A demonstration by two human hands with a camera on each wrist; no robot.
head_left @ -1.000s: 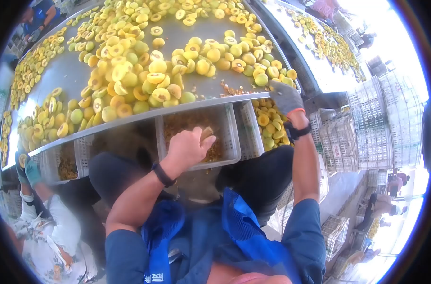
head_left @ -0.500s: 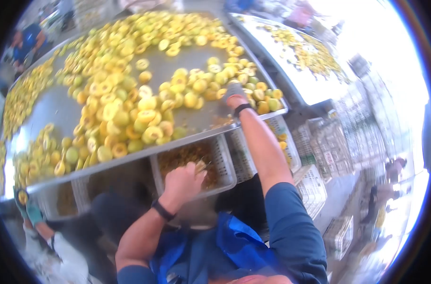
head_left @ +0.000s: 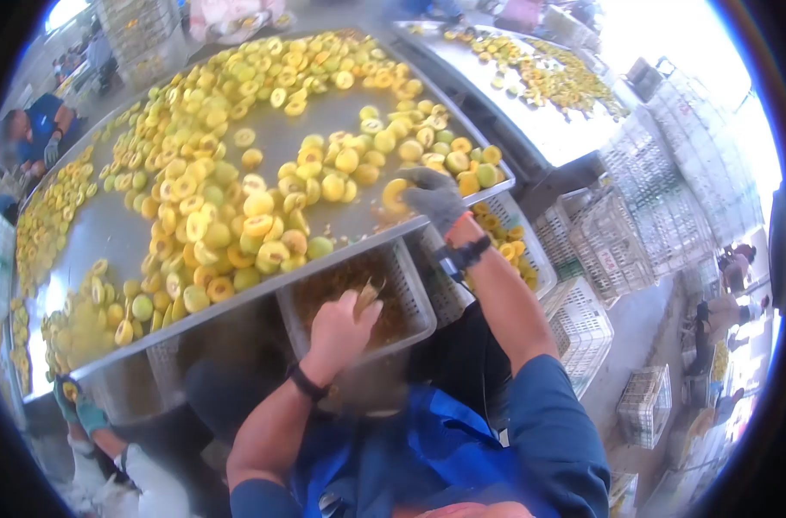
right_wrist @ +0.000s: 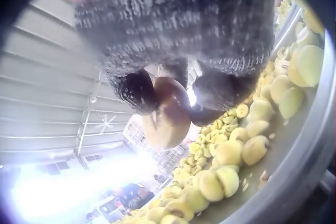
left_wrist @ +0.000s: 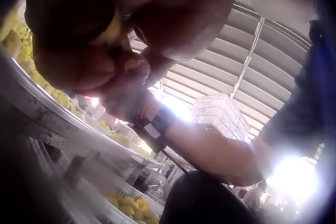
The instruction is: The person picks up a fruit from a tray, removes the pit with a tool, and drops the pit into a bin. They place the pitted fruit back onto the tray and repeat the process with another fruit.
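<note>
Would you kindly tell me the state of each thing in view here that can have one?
right hand, gloved, gripping the whole fruit
whole fruit, looks uncut, held just off the table
left hand, bare, pinching a small object
small object, too blurred to identify
crate, partly filled with brownish scraps
table, covered with fruit halves
fruit halves, cut, lying loose
</note>
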